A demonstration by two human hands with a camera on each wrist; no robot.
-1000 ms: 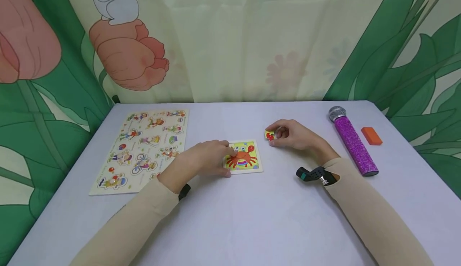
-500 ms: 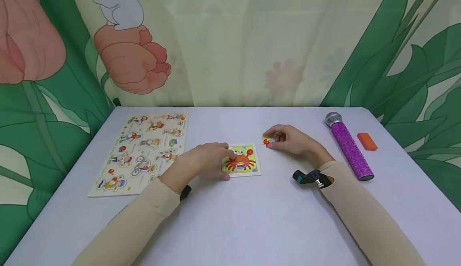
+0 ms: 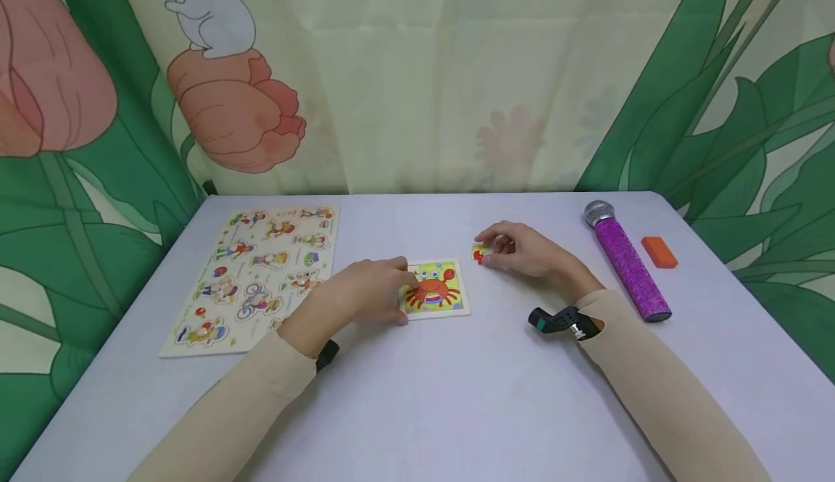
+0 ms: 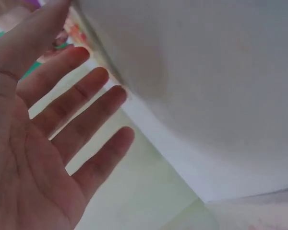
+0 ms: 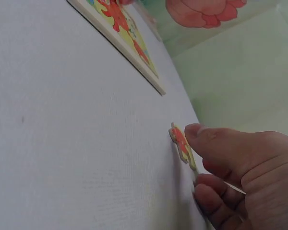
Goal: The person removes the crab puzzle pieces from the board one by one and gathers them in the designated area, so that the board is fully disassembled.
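Note:
In the head view a small square crab jigsaw puzzle lies on the white table. My left hand rests at its left side, covering part of that edge. The left wrist view shows this hand's fingers extended and spread near the board's edge. Right of the puzzle, my right hand pinches a small yellow and red puzzle piece. In the right wrist view the thumb presses the piece, which stands tilted on or just above the table, apart from the board; its contact is unclear.
A larger pale picture board with several cartoon figures lies at the left. To the right are a purple glittery microphone and an orange block. A printed curtain hangs behind the table's far edge.
The head view has shifted slightly. My right hand has come a little nearer the puzzle with the pinched piece. My left hand stays at the puzzle's left side.

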